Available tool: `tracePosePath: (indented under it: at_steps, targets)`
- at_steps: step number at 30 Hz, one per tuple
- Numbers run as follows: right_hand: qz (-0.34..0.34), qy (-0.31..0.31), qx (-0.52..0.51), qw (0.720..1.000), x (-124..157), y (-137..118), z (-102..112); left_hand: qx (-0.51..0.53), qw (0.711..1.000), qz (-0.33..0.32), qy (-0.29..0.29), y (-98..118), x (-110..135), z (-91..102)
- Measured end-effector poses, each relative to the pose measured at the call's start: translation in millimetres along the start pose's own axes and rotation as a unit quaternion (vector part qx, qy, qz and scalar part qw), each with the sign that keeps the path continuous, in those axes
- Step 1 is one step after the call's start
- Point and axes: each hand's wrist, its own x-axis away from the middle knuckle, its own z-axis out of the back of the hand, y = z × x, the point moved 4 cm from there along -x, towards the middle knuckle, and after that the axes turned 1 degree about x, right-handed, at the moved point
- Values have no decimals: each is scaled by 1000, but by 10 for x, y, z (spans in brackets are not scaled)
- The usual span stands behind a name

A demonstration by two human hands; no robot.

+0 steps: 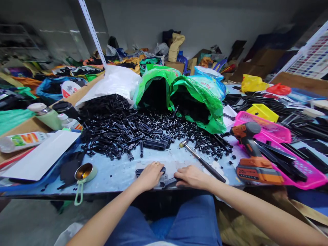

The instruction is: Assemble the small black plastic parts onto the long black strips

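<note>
Our left hand (151,175) lies over a black part (139,172); our right hand (191,176) touches a dark piece (169,182) between them. We can't tell if they grip. Perhaps we're lining up; next needs steadiness.

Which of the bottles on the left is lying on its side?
The leftmost bottle, beside the white sheet. The small bottle and the green bottle, both beyond it, stand upright.
</note>
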Motion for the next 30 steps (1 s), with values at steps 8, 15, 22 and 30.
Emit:
tracePosePath:
  at_steps: [8, 15, 22, 30]
  targets:
    - [-117, 31, 42, 992, 11, -162, 171, 31, 999, 8, 32, 25, 99, 59]
    - [-116, 79, 103, 985, 28, -302, 371, 42, 992, -24, 119, 0, 178, 11]
    - [-58, 73, 76, 993, -25, -43, 292, 28, 996, -7, 83, 34, 132, -27]
    - [-76, 142, -39, 986, 158, 157, -137, -7, 986, 105, 129, -134, -1255, 514]
